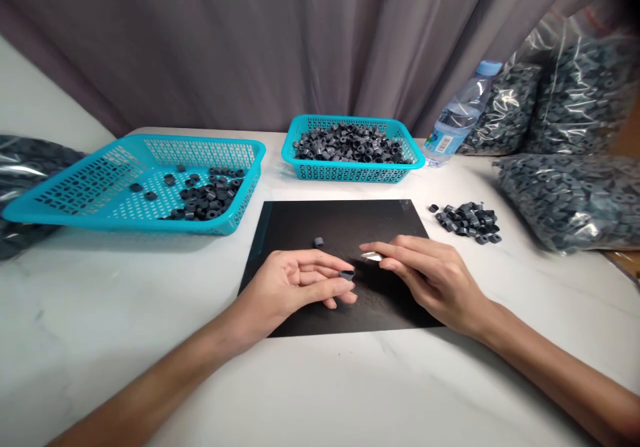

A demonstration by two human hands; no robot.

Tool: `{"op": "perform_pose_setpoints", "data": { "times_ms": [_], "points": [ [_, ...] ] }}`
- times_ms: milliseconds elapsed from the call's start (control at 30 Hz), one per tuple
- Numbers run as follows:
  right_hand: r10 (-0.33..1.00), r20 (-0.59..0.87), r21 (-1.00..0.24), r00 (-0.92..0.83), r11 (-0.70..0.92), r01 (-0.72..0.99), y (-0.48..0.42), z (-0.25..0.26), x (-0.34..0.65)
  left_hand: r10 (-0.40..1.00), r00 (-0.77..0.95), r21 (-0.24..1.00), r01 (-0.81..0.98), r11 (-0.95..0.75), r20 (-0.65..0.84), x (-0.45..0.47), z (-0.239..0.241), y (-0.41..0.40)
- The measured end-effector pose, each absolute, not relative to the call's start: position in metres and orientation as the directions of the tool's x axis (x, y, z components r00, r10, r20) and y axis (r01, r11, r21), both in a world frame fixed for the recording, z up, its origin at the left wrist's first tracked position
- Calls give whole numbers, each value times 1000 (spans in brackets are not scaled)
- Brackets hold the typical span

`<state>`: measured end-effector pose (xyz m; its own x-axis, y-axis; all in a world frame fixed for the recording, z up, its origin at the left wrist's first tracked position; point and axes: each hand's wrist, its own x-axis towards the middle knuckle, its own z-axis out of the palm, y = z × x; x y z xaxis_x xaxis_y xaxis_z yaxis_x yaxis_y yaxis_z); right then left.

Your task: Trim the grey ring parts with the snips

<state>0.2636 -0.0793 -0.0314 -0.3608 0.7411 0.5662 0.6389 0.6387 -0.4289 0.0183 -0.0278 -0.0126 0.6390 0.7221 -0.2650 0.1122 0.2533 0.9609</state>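
Between the thumb and fingers of my left hand [305, 280] is a small dark grey plastic ring [347, 275], its hollow top showing. My right hand [435, 277] pinches a small, shiny metal blade [371, 257] that points toward the ring, with a gap between them. Most of the blade's rear end is hidden by my fingers. Both hands are over a black mat [350, 220]. Just beyond my left fingers, a single loose grey ring [319, 242] lies on the mat.
A large blue basket [250, 167] at left holds some grey rings; a smaller blue basket [350, 172] at the back is heaped with them. A loose pile [467, 221] lies right of the mat. Behind stand a water bottle [457, 117] and bulging clear bags [575, 200].
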Motion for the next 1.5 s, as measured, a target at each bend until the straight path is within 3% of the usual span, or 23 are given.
{"op": "perform_pose_setpoints", "data": {
  "times_ms": [200,333,667,900,1033,1233,1500],
  "points": [
    [832,548,-378,-87,339,862,-66,-42,279,726,633,962,138,236,-269,18,-12,-27],
    [871,488,-327,-53,240,914,-59,-50,284,724,635,962,159,220,-270,18,-11,-26],
    [875,481,-526,-60,343,778,-72,-35,263,715,655,969,143,202,-246,18,-7,-26],
    [948,316,-766,-46,283,578,-83,-31,247,715,659,971,112,212,-232,18,-10,-26],
    [940,300,-775,-165,341,532,-84,-33,246,713,672,977,78,199,-199,18,-15,-26],
    [950,298,-801,-91,301,518,-81,-35,247,714,673,975,54,217,-196,17,-18,-26],
    [941,285,-800,-184,339,495,-84,-30,251,712,669,972,70,223,-211,17,-18,-27]
  ]
}}
